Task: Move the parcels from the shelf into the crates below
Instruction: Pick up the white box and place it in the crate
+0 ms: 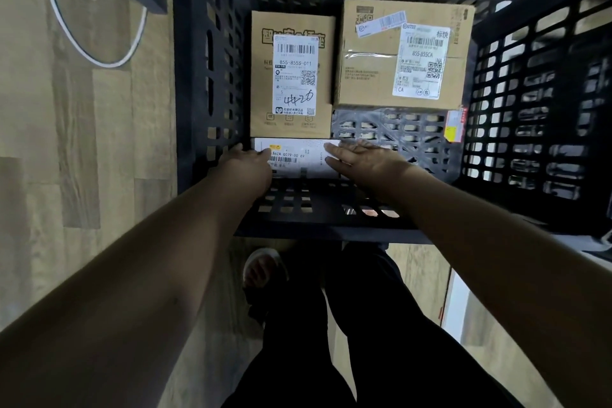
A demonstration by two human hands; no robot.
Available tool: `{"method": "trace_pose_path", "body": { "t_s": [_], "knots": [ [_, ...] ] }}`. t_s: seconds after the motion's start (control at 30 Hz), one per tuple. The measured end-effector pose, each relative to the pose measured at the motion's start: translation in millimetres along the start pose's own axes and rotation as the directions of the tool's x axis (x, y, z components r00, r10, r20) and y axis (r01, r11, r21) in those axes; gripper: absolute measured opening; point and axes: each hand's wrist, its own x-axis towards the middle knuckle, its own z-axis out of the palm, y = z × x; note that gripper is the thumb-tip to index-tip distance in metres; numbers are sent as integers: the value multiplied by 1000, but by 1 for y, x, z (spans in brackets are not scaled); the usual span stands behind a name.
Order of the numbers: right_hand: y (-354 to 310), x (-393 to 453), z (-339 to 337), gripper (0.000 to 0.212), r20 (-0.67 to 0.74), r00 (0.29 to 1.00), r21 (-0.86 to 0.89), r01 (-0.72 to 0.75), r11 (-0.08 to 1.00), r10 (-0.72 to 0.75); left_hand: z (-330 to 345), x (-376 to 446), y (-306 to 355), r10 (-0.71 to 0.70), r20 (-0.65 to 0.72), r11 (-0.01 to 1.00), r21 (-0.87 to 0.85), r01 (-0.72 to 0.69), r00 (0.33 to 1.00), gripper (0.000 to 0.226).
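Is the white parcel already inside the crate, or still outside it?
Inside: the white parcel lies flat on the crate floor beside two cardboard boxes, both hands on it.

Wood-plank floor (pixel 82 149) with a looped white cable (pixel 63 26).

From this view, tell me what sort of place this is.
Probably a parcel sorting or storage room. A black lattice crate holds two cardboard boxes with barcoded shipping labels, and the left hand and right hand set down a white parcel over wood-look flooring.
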Motion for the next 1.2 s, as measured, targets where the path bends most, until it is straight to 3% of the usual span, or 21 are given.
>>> {"method": "trace_pose_path", "body": {
  "t_s": [0.1, 0.23, 0.33, 0.5, 0.6, 0.73, 0.83, 0.93, 1.03, 1.13, 1.2],
  "knots": [
    [-7, -1, -2, 57, 10, 998, 64, -57, 996, 56, -1, -5, 0, -13, 18, 1000, -9, 13, 1000, 62],
    [-15, -13, -13, 55, 22, 999, 30, -49, 998, 48, 4, -8, -1, -18, -33, 1000, 23, 19, 999, 45],
    [-11, -16, -13, 52, 34, 998, 38, -52, 998, 51, 4, -12, 1, -33, -46, 999, 9, 34, 998, 46],
    [-6, -12, -10, 55, 77, 997, -29, -9, 1000, 12, 2, -4, -4, 8, 48, 994, 107, -13, 999, 57],
    [-3, -13, -11, 55, 57, 998, 28, -20, 999, 19, -1, -2, -3, 5, 59, 986, 165, -15, 998, 55],
    [-9, -13, -16, 52, -6, 1000, 97, -27, 995, 28, -4, -6, 1, 19, -106, 994, 109, -7, 994, 42],
    [-14, -11, -20, 51, -24, 998, 163, -48, 986, 53, 6, -6, 0, 23, -237, 991, 133, 9, 971, 58],
    [-18, -6, -23, 51, -22, 998, 152, -58, 987, 62, 6, -6, -4, 51, -137, 972, 235, -17, 989, 74],
    [-19, 0, -20, 52, -35, 997, 195, -59, 979, 67, -4, -9, -6, 41, -17, 964, 262, -35, 999, 61],
    [-21, -3, -23, 53, 7, 998, 124, -62, 990, 62, -9, -16, -2, 11, 7, 958, 288, -13, 1000, 59],
    [-26, -12, -33, 57, 7, 1000, -14, -23, 1000, 23, -16, -29, -1, -15, -30, 968, 249, 22, 999, 57]
  ]
}}
